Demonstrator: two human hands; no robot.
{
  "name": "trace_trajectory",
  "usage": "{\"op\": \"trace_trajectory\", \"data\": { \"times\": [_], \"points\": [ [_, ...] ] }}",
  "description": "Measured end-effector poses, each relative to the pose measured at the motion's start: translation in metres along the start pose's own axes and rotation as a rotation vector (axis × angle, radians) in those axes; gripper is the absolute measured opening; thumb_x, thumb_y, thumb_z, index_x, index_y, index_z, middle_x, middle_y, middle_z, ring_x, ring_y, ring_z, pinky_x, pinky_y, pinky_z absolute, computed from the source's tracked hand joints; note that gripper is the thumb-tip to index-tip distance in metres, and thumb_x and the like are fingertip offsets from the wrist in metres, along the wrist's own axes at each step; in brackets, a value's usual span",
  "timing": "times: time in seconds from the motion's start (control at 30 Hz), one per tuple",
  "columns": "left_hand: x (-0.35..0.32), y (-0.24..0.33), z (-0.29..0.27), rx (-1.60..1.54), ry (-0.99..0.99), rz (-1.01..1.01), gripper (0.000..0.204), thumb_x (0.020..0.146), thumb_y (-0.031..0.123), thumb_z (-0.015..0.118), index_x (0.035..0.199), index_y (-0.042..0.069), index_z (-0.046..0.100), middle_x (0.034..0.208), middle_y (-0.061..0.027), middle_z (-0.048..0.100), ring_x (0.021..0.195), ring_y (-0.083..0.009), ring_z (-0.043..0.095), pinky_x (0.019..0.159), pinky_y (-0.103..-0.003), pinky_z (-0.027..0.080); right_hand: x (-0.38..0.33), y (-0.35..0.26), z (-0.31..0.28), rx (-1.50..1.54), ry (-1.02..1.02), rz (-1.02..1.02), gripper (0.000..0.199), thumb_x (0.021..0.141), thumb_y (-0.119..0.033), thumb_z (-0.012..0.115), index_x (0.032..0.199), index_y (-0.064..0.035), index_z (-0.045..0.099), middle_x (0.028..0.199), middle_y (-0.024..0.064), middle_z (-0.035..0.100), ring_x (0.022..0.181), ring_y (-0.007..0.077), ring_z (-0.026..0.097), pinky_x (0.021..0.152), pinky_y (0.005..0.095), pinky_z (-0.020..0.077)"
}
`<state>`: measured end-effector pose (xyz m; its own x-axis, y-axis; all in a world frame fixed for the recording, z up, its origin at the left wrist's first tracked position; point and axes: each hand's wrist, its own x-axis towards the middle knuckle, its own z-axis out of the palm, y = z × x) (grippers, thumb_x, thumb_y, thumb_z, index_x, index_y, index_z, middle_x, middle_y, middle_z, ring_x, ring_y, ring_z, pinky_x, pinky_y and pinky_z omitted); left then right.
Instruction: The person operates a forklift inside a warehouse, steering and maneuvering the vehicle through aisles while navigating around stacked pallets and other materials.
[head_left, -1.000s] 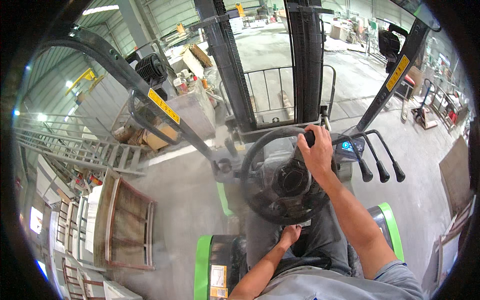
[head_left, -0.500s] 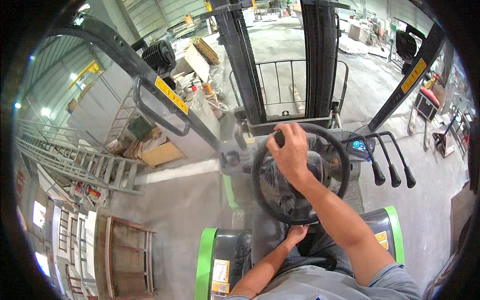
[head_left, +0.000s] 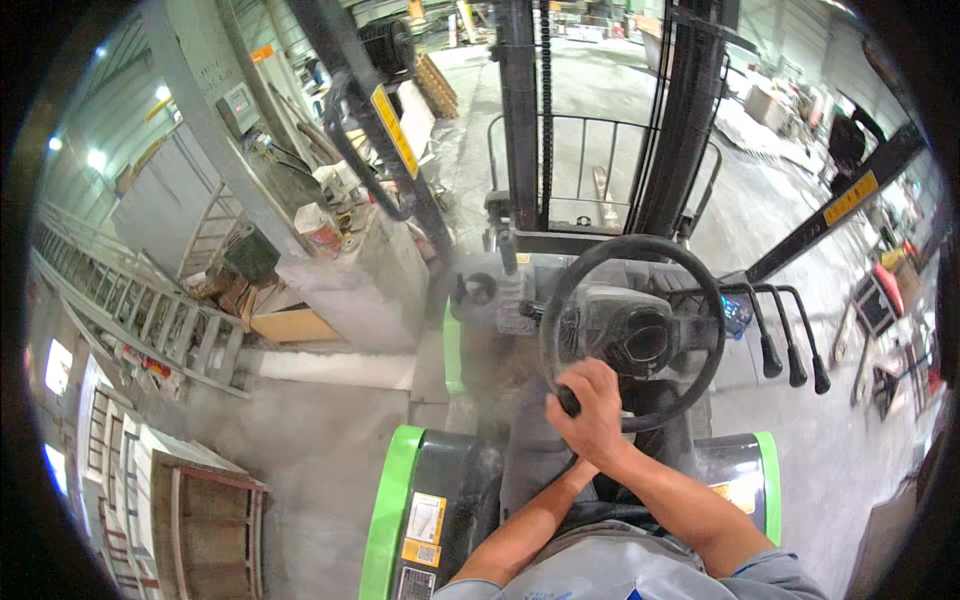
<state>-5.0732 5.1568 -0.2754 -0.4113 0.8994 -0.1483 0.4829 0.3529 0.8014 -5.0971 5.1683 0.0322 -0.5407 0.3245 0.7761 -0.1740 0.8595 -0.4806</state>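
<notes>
In front of me is the black steering wheel (head_left: 722, 335) of a forklift. My right hand (head_left: 588, 405) is closed around the dark spinner knob (head_left: 569, 401) at the wheel's lower left. My left forearm (head_left: 535, 515) comes up from the lower left and passes behind my right wrist. The fingers of my left hand are hidden there, so whether they hold anything does not show. Beyond the wheel stands the black mast (head_left: 520, 130).
Several black-knobbed levers (head_left: 795, 370) rise right of the wheel. Green-edged side covers (head_left: 395, 510) flank my seat. Left are a concrete block (head_left: 350, 290) with clutter, a metal staircase (head_left: 150, 310) and a wooden frame (head_left: 210, 530). A pallet jack (head_left: 890, 385) stands at right.
The wheel has turned anticlockwise, and my right hand has moved with its knob from the upper left to the lower left. My left hand has become hidden. The surroundings have shifted.
</notes>
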Motion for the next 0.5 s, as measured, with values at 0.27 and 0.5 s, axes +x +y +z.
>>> {"op": "trace_trajectory", "data": {
  "times": [0.27,0.5],
  "points": [
    [0.228,-0.005,-0.072,0.141,-0.008,0.079,0.035,0.097,0.029,0.058,0.117,0.004,0.07,0.106,-0.0233,0.07,0.1,-0.0413,0.068,0.086,-0.053,0.054,0.102,0.206,-0.033,-0.069,-0.195,-0.01,0.038,0.065,-0.008,0.081,0.1,-0.0076,0.066,0.102,0.0113,0.064,0.106,0.0362,0.061,0.103,0.0555,0.045],
    [0.385,0.012,-0.148,0.054,0.105,-0.042,0.024,0.099,0.021,0.053,0.105,0.004,0.07,0.105,-0.0227,0.068,0.095,-0.0432,0.068,0.083,-0.057,0.054,0.213,0.338,0.003,-0.041,-0.192,0.087,0.034,0.07,-0.005,0.075,0.101,-0.0055,0.062,0.103,0.0135,0.064,0.104,0.0373,0.061,0.105,0.0575,0.0437]
  ]
}}
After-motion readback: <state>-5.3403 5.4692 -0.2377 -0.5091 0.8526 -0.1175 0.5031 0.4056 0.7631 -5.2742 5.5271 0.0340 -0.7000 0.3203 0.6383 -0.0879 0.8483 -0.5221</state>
